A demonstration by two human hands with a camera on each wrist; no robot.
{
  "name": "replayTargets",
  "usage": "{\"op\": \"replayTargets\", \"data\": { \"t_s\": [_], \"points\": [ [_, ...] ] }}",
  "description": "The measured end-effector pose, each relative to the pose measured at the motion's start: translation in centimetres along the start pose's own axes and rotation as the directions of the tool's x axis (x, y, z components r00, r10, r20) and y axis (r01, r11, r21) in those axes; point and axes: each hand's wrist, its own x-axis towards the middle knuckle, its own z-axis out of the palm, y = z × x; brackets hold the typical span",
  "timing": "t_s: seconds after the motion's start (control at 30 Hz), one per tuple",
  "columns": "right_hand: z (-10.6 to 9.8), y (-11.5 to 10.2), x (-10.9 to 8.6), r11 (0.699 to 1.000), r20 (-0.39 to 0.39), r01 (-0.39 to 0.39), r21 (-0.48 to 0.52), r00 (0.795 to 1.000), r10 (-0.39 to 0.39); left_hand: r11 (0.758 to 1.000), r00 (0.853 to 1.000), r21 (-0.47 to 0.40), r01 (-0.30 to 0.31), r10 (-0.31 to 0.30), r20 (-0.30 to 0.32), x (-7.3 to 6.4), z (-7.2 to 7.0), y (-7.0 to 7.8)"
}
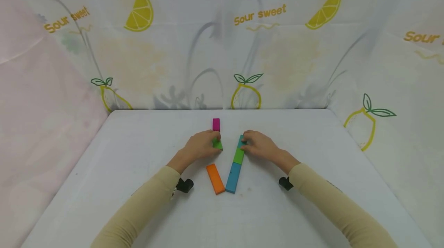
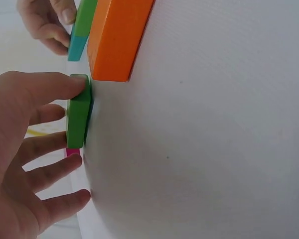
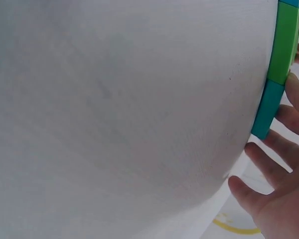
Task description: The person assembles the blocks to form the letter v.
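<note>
My left hand (image 1: 201, 144) pinches a green block (image 1: 217, 144) between thumb and forefinger; in the left wrist view the other fingers spread out beside that green block (image 2: 78, 119). Just beyond it lies a magenta block (image 1: 216, 124), partly covered by the fingers. On the other side, my right hand (image 1: 260, 144) has thumb and fingers on a teal block (image 1: 241, 140) at the far end of a slanted row. A second green block (image 1: 238, 156) and a longer blue block (image 1: 233, 177) continue that row end to end towards me.
An orange block (image 1: 216, 179) lies at an angle near the left hand, its near end close to the blue block's. All of these sit on a white table (image 1: 277, 217). A lemon-printed cloth (image 1: 194, 47) rises behind the table's far edge.
</note>
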Motion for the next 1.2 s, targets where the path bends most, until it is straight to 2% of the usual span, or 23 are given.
{"op": "replayTargets", "data": {
  "t_s": [0.67, 1.03, 1.2],
  "points": [
    [-0.3, -0.6, -0.2, 0.999, 0.02, -0.039, -0.03, 0.999, 0.04, 1.0, 0.999, 0.008, -0.013, 0.013, -0.048, -1.1, 0.2, -0.4],
    [-0.4, -0.7, -0.4, 0.999, 0.02, -0.044, -0.017, 0.999, 0.045, 1.0, 0.998, 0.02, -0.022, 0.023, -0.058, -2.4, -0.5, 0.0],
    [-0.4, -0.7, -0.3, 0.999, 0.013, -0.026, -0.02, 1.0, 0.026, 0.999, 0.998, 0.041, -0.004, 0.007, -0.063, -3.1, -0.8, -0.2]
  ]
}}
